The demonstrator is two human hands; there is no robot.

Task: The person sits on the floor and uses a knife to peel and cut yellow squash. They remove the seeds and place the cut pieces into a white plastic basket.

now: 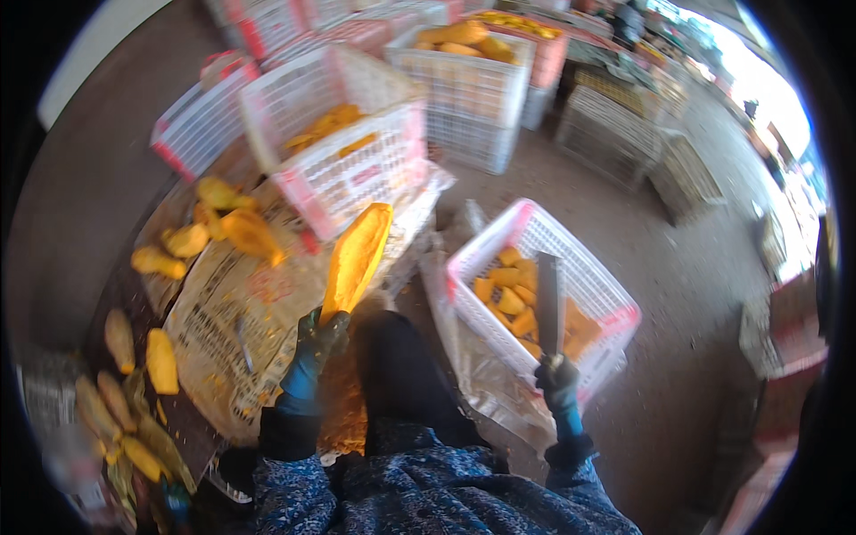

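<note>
My left hand (319, 338), in a dark-palmed blue work glove, grips the lower end of a long orange squash half (358, 257). The hollowed flesh of the squash faces up. In my gloved right hand (559, 378) is a knife with a broad, straight blade (551, 301), held by its handle. The blade points away from me over a white and pink plastic crate (582, 261). Orange squash chunks (511, 301) lie in that crate, some hidden behind the blade.
Left of me, a printed sack (221, 321) lies spread with peeled squash pieces (247, 234) at its far edge. A metal tool (244, 344) rests on it. Whole squashes (97, 408) lie lower left. Ahead stand a white crate (361, 167) and a squash-filled crate (461, 87); wooden crates (608, 127) are farther right.
</note>
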